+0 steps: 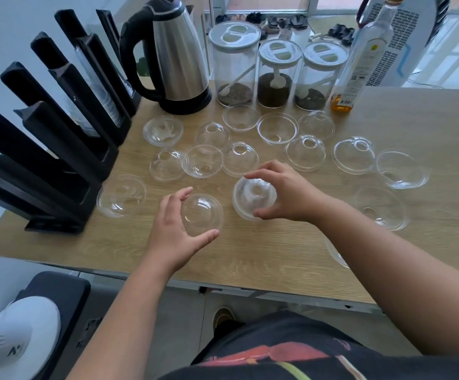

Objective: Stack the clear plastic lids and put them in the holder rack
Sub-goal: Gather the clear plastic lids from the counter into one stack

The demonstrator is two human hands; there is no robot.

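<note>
Both hands are engaged just in front of the kettle (173, 50), near the front edge of the desk (277, 256). The left hand (168, 231) is curled round a single dome lid (202, 213), thumb at its near rim and fingertips at its far rim. The right hand (286, 193) pinches a short stack of dome lids (254, 198) between thumb and fingers; the stack looks cloudy, consistent with several nested pieces, number not determinable.

Judgement on the step in hand: the single lid is about to be nested with the stack. To do it well, both pieces should face the same way, rims level and centre holes in line, then be pressed together lightly. The thin plastic will likely buckle under a hard squeeze.

Count: about thirteen loose lids (305, 152) lie on the desk between the kettle and the hands, some dome up, some inverted; one more shows partly under the right forearm. The two leftmost loose pieces, nearest the rack, look layered and may be small stacks.

The black holder rack (58, 138) stands left of the kettle with roughly five slanted channels; two hold clear stacked items. Right of the kettle stand three canisters (276, 75) and one bottle (360, 58).
</note>
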